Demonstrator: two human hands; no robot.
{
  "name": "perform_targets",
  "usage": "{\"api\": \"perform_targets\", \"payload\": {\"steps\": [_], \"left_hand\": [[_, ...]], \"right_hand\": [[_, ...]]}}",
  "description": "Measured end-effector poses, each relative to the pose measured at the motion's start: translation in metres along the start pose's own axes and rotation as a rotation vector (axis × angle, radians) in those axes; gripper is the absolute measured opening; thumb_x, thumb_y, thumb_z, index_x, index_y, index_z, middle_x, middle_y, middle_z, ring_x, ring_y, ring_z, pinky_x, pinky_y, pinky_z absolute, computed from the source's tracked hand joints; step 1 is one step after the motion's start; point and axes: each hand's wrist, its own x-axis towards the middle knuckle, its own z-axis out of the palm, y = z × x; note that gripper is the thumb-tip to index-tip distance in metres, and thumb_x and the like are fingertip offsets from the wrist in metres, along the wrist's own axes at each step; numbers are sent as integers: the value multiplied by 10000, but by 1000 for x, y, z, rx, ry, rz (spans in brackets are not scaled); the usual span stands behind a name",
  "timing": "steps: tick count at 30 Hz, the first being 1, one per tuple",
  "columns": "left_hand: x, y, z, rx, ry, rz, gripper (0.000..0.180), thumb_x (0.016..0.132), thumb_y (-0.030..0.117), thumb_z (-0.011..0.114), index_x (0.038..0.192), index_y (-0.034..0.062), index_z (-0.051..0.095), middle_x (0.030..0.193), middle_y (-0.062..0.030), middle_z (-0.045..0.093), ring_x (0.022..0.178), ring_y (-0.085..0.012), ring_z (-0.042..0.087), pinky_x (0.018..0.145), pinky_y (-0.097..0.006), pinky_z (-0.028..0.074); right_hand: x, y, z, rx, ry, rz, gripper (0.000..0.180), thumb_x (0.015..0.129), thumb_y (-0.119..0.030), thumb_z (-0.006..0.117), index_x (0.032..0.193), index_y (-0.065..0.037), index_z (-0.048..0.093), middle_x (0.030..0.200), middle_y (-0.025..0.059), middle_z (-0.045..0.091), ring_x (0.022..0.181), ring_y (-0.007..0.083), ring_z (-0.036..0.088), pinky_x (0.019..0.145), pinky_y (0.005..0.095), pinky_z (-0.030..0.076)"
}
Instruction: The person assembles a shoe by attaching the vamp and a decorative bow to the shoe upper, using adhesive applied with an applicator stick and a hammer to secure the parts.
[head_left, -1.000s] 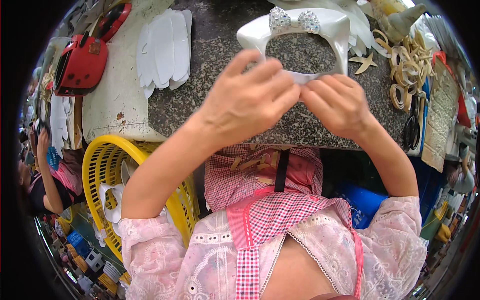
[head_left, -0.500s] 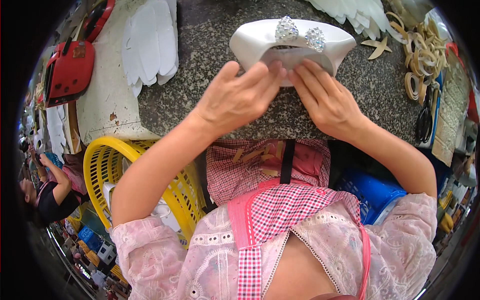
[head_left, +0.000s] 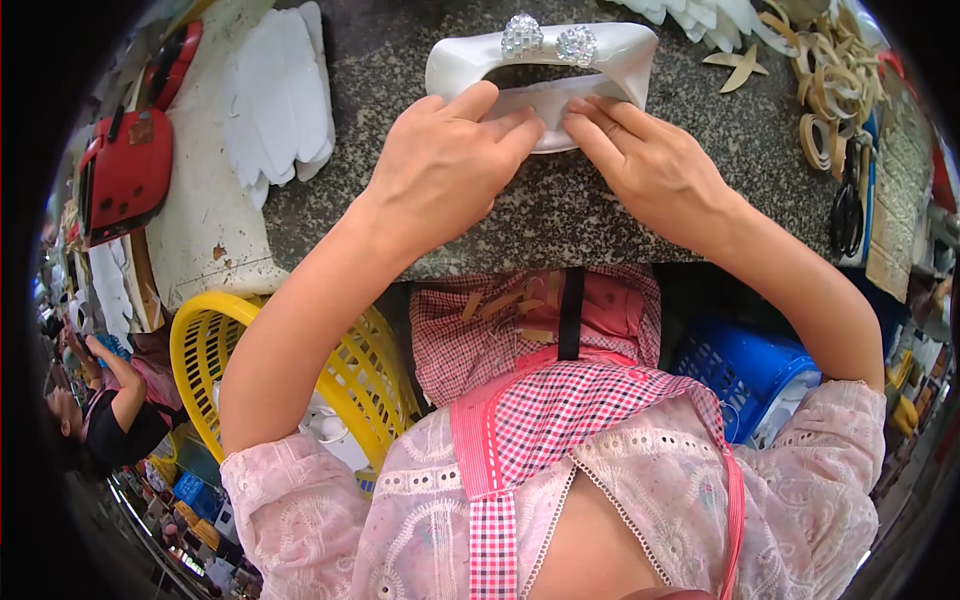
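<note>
A white shoe (head_left: 460, 65) with a smooth glossy surface lies at the far middle of the speckled stone worktop (head_left: 580, 230). Two round clusters of sparkling rhinestones (head_left: 522, 36) sit along its far edge. Its opening faces me, and a pale lining or insole shows inside. My left hand (head_left: 445, 165) grips the near left side, fingers bent and tips at the inner edge. From the right, my right hand (head_left: 660, 165) presses fingertips into the opening, fingers close together. Both thumbs are partly hidden.
White leaf-shaped pieces (head_left: 280, 95) lie stacked at left, beside a red device (head_left: 125, 175). At right are tan strip coils (head_left: 825, 100), a tan star-shaped piece (head_left: 738, 68) and black scissors (head_left: 848, 220). Yellow (head_left: 210, 310) and blue baskets (head_left: 735, 370) stand below the worktop.
Both hands and the shoe have shifted slightly left and away from me. My fingers have moved toward the near edge, and more of the shoe's pale inside shows.
</note>
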Motion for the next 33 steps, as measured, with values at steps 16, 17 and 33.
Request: {"api": "perform_targets", "payload": {"steps": [16, 17, 33], "left_hand": [[4, -3, -22, -8, 12, -133, 155, 703, 118, 636, 856, 98, 651, 694, 2, 591, 800, -132, 532, 583, -299, 402], [10, 6, -31, -64, 95, -130, 124, 708, 131, 651, 827, 95, 652, 678, -14, 590, 761, -150, 536, 572, -313, 389], [-6, 17, -62, -1858, 62, -295, 249, 778, 104, 684, 960, -54, 623, 854, -36, 635, 777, -81, 571, 678, -220, 455]], "right_hand": [[31, 16, -18, 178, 50, 36, 121, 677, -123, 644, 756, -91, 558, 669, 18, 581, 764, 203, 575, 758, 340, 463], [31, 15, -24, 176, 51, 37, 121, 677, -123, 644, 756, -91, 558, 669, 18, 581, 764, 203, 575, 758, 340, 463], [-36, 31, -61, 955, 593, 489, 434, 895, -400, 504, 937, 22, 600, 855, 108, 600, 838, 157, 563, 755, 274, 435]]}}
